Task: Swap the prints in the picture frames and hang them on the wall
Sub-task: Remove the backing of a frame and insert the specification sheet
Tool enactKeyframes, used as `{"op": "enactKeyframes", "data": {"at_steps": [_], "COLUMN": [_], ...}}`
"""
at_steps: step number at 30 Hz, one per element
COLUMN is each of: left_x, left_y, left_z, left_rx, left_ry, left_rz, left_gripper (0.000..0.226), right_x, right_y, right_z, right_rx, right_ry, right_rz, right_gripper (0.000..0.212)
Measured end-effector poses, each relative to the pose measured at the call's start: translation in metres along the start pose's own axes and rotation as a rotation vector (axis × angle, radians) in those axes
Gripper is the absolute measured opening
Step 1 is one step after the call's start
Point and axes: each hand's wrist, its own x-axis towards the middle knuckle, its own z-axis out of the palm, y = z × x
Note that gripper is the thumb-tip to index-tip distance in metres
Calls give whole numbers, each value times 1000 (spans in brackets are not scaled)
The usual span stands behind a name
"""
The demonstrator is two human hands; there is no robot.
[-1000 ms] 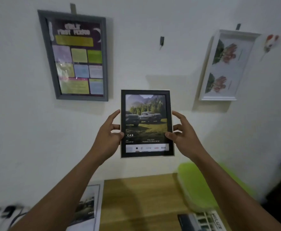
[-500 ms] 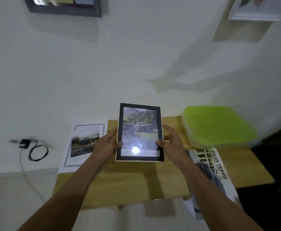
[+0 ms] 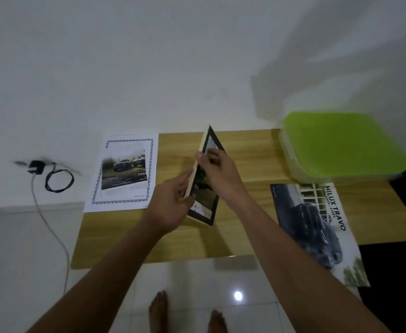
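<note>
the slim rectangular picture frame with a black front rim and pale wooden sides (image 3: 204, 207) is held tilted on edge just above the light wood-grain worktop (image 3: 245, 159), its glazed front facing right. the left hand (image 3: 170, 203) grasps its lower left edge, fingers behind the pale side and thumb near the front. the right hand (image 3: 221, 174) curls over the upper part, fingers across the glass. both hands are clenched on the frame; neither is free.

the likeliest slip, as i judge it, is at the glass: it looks smooth and shiny, and fingers laid on it have little bite, so the frame could slide while it is turned over. a hard bottom corner might then knock the worktop. if the backing is loose, pane and print could drop out once the front faces down.

loose paper is the other risk. the thin white sheet with an ornate border and a car photo (image 3: 125, 171) hangs off the left end of the worktop, and the glossy dark "hilux travo" poster (image 3: 315, 222) hangs over the front edge. a brushing forearm could sweep either onto the polished tile floor (image 3: 197, 280).

a translucent plastic box with a flat lime-green lid (image 3: 341, 143) sits at the right rear, well apart from the frame.
</note>
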Motion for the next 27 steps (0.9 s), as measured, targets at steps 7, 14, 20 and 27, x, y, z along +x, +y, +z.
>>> {"op": "enactKeyframes", "data": {"at_steps": [7, 14, 20, 27], "left_x": [-2, 36, 56, 63], "left_y": [12, -32, -70, -87], "left_z": [39, 31, 27, 47], "left_rx": [-37, 229, 40, 286], "left_ry": [0, 234, 66, 136], "left_rz": [89, -115, -317, -181], "left_gripper": [62, 67, 78, 69], "right_x": [2, 11, 25, 49], "right_y": [-7, 32, 73, 119], "right_z": [-26, -54, -60, -62], "right_rx": [116, 290, 206, -170], "right_ry": [161, 135, 133, -44], "right_rz": [-14, 61, 189, 80], "right_gripper": [29, 43, 47, 58]}}
